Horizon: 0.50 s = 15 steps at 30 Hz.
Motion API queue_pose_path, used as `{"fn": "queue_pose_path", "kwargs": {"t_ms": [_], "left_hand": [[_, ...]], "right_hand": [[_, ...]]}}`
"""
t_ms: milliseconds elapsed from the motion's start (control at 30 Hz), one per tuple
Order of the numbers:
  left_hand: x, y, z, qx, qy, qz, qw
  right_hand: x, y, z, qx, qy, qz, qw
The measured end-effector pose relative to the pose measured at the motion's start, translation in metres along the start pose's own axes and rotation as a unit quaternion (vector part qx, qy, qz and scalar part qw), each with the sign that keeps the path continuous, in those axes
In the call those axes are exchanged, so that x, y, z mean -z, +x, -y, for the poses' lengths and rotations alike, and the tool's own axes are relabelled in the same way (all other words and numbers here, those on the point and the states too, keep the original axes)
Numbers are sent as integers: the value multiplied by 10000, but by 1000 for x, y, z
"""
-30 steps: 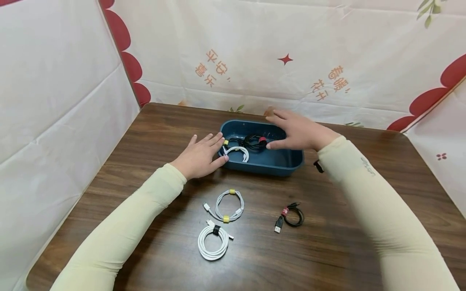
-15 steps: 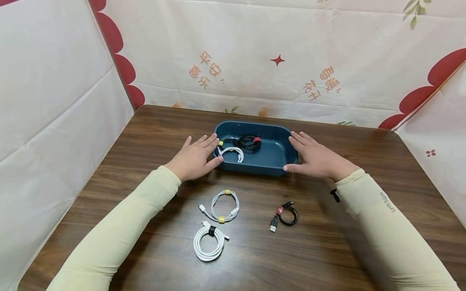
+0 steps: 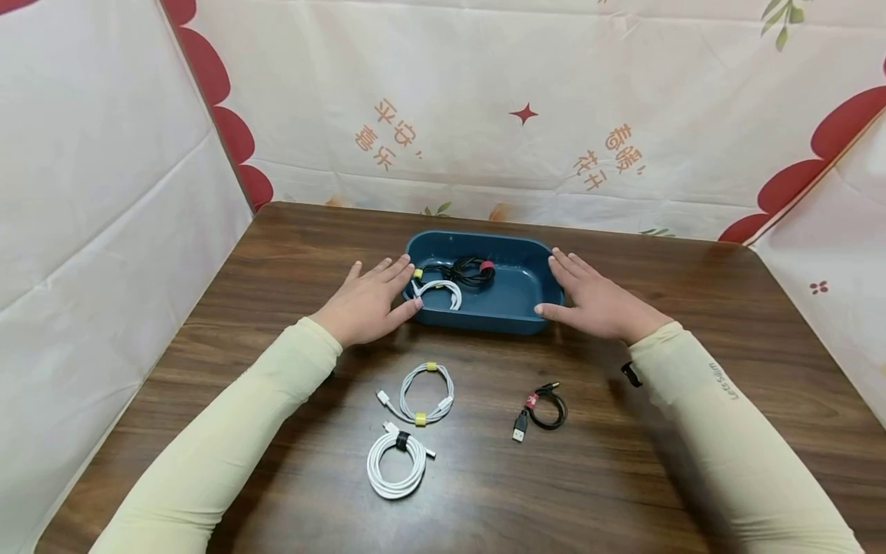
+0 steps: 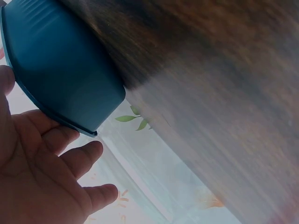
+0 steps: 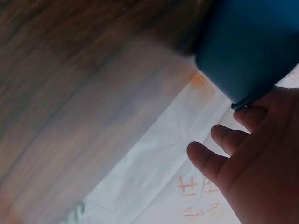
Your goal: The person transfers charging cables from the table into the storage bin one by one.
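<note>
A dark blue plastic bin [image 3: 477, 319] stands toward the back of the table. At its left end my left hand [image 3: 367, 304] rests on the rim, fingers spread and fairly straight, as the left wrist view also shows. My right hand [image 3: 602, 302] touches the rim at the opposite end in the same way, thumb at the front corner. Inside the bin, on its left side, lie a coiled white cable [image 3: 453, 292] and a coiled black cable [image 3: 471, 273] with a red tie. A yellow tie [image 3: 418, 274] shows beside my left fingertips.
In front of the bin lie a thin white cable [image 3: 451, 377] with yellow ties, a thicker white cable coil [image 3: 375, 469] with a black tie, and a black USB cable [image 3: 564, 415] with a red tie. White printed cloth [image 3: 471, 92] hangs behind the brown wooden table [image 3: 623, 477].
My right hand has come from above the bin's back right to its right rim. My left hand has stayed at the left rim. The whole head view has shifted slightly.
</note>
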<state>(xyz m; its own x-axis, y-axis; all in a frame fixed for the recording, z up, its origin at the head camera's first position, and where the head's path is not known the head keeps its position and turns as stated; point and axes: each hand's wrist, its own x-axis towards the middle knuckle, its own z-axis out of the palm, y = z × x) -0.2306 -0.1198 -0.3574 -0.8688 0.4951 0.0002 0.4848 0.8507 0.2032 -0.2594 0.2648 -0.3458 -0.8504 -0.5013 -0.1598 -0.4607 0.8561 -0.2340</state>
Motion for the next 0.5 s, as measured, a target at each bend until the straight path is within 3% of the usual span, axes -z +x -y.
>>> {"fn": "queue_pose_path", "kwargs": {"t_ms": [333, 500], "left_hand": [[0, 1, -2, -8, -35, -7, 10000], [-1, 1, 0, 17, -101, 9, 9999]], "right_hand": [[-1, -4, 2, -120, -637, -214, 9977], [-2, -4, 4, -124, -695, -214, 9973]]}}
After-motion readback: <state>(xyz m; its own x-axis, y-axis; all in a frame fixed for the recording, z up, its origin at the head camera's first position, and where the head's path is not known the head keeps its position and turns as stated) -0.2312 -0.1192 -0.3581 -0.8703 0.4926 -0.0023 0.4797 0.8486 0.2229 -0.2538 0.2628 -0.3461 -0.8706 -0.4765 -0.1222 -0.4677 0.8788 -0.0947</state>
